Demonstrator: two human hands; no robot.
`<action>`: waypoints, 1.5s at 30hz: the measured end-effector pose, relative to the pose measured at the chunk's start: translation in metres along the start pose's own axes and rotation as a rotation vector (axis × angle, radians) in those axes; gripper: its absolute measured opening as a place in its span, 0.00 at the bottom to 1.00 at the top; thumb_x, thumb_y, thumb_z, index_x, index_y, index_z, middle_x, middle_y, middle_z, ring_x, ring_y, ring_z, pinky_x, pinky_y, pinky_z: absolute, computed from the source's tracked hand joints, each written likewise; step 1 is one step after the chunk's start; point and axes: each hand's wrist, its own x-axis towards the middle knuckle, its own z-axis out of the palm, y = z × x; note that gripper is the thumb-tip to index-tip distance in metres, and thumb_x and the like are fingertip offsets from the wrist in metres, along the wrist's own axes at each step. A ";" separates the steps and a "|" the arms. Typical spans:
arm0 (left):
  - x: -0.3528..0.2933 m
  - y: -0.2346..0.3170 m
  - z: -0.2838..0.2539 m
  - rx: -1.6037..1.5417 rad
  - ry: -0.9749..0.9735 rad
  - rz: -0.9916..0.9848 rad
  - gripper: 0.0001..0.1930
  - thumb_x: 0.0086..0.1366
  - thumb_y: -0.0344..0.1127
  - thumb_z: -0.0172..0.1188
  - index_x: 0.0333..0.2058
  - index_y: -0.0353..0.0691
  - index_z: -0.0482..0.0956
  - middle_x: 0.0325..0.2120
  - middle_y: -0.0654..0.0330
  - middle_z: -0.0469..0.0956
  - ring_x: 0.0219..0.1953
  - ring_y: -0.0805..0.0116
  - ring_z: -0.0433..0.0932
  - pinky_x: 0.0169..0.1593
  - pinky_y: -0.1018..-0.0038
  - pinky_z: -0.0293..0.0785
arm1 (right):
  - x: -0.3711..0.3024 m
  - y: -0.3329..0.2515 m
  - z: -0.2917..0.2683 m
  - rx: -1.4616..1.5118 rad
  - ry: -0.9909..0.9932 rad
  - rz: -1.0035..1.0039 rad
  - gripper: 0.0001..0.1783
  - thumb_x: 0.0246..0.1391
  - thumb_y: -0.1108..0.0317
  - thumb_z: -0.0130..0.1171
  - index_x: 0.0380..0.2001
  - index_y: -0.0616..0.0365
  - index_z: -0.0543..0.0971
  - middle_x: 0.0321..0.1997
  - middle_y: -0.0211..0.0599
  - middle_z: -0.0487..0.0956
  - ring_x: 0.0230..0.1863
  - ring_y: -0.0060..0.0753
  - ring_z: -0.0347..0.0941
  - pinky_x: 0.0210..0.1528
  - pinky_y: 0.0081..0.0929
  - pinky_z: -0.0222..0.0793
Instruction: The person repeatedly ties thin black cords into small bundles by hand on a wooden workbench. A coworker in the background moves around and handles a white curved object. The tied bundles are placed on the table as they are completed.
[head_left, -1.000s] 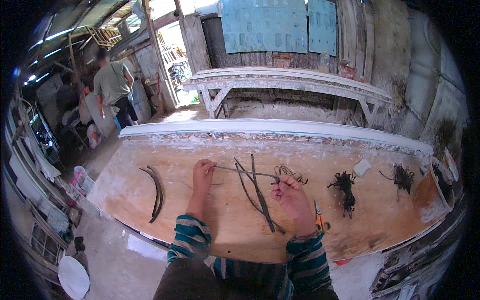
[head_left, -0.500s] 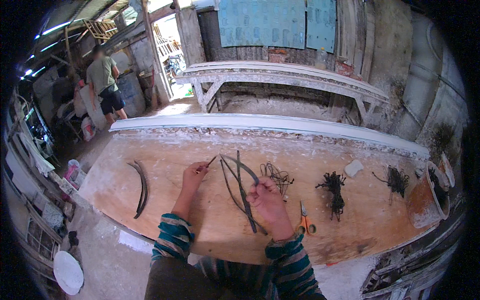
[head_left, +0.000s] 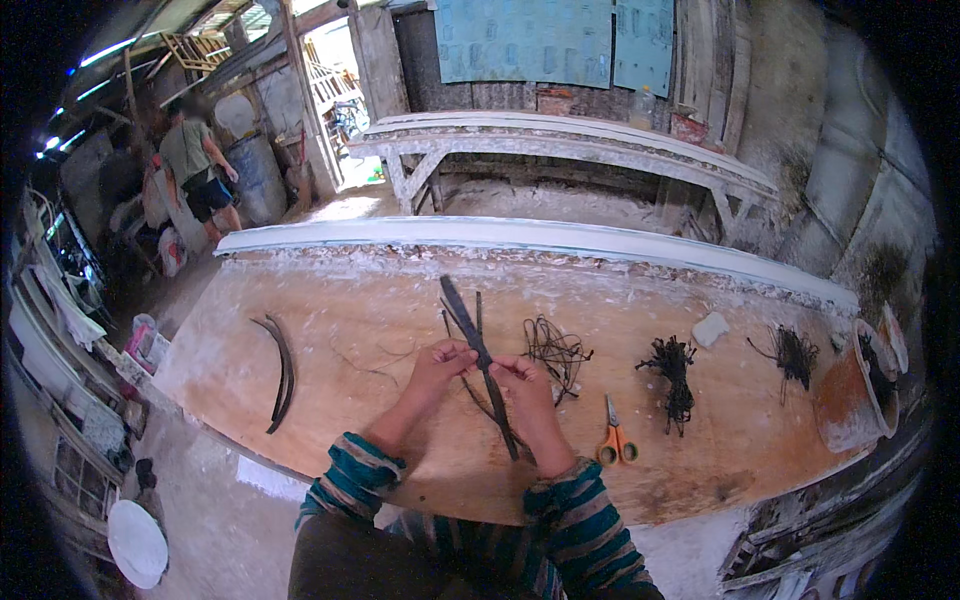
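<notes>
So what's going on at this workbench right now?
A person in striped sleeves stands at a pale wooden worktable and holds a long dark flat strip with both hands: the left hand and right hand pinch it near its middle, above the tabletop. A tangle of thin dark wire lies just beyond the right hand, orange-handled scissors to its right, and two curved dark strips off to the left. Another person stands in the background.

Orange scissors (head_left: 614, 440), curved strips (head_left: 279, 372), dark twine bundles (head_left: 674, 372) on workbench (head_left: 330, 320).
</notes>
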 end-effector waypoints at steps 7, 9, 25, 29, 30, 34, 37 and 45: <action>-0.001 -0.008 -0.001 -0.007 -0.087 -0.025 0.03 0.56 0.28 0.56 0.30 0.37 0.76 0.25 0.66 0.76 0.27 0.79 0.71 0.33 0.83 0.66 | -0.005 -0.016 0.003 -0.073 0.056 0.030 0.07 0.45 0.76 0.57 0.32 0.61 0.77 0.28 0.25 0.75 0.31 0.16 0.67 0.36 0.15 0.60; -0.002 -0.007 0.001 -0.022 -0.108 -0.001 0.03 0.56 0.28 0.57 0.30 0.37 0.76 0.26 0.66 0.76 0.27 0.79 0.71 0.33 0.83 0.67 | -0.003 -0.010 0.002 -0.073 0.031 -0.005 0.07 0.45 0.76 0.57 0.31 0.62 0.76 0.28 0.27 0.75 0.31 0.18 0.67 0.37 0.15 0.61; -0.006 -0.001 0.003 -0.083 -0.176 -0.009 0.04 0.57 0.28 0.56 0.32 0.36 0.75 0.26 0.64 0.76 0.28 0.77 0.73 0.35 0.81 0.69 | -0.001 -0.007 0.001 -0.266 0.041 -0.134 0.05 0.45 0.77 0.58 0.29 0.62 0.76 0.26 0.27 0.75 0.28 0.16 0.67 0.33 0.14 0.62; -0.006 -0.001 0.004 -0.104 -0.157 -0.038 0.04 0.57 0.28 0.56 0.32 0.35 0.74 0.26 0.64 0.75 0.28 0.77 0.73 0.35 0.81 0.69 | 0.003 -0.001 -0.002 -0.317 0.030 -0.188 0.04 0.45 0.77 0.57 0.29 0.62 0.76 0.26 0.27 0.76 0.27 0.15 0.67 0.32 0.14 0.62; -0.006 -0.001 0.003 -0.107 -0.155 -0.051 0.06 0.57 0.28 0.56 0.33 0.34 0.74 0.26 0.63 0.75 0.29 0.76 0.73 0.35 0.81 0.69 | 0.002 -0.002 -0.002 -0.318 0.023 -0.191 0.05 0.45 0.77 0.57 0.29 0.63 0.77 0.26 0.28 0.76 0.27 0.15 0.68 0.32 0.14 0.62; -0.006 0.002 0.003 -0.083 -0.152 -0.039 0.07 0.57 0.28 0.56 0.34 0.33 0.73 0.28 0.62 0.76 0.29 0.76 0.73 0.35 0.80 0.70 | 0.002 -0.004 -0.001 -0.338 0.025 -0.176 0.06 0.46 0.76 0.56 0.30 0.64 0.77 0.27 0.29 0.77 0.28 0.16 0.69 0.33 0.14 0.63; -0.006 0.001 0.004 -0.061 -0.139 -0.003 0.03 0.57 0.28 0.55 0.29 0.36 0.73 0.26 0.62 0.76 0.29 0.75 0.73 0.35 0.79 0.70 | 0.003 -0.001 -0.002 -0.377 0.031 -0.187 0.07 0.46 0.76 0.56 0.31 0.65 0.78 0.27 0.30 0.77 0.28 0.17 0.70 0.33 0.14 0.64; -0.002 -0.007 -0.002 -0.064 -0.179 0.044 0.04 0.57 0.27 0.57 0.32 0.35 0.72 0.27 0.62 0.75 0.29 0.76 0.73 0.35 0.81 0.69 | -0.004 -0.011 0.004 -0.367 0.018 -0.176 0.08 0.46 0.74 0.57 0.31 0.65 0.78 0.28 0.32 0.78 0.28 0.18 0.70 0.33 0.16 0.65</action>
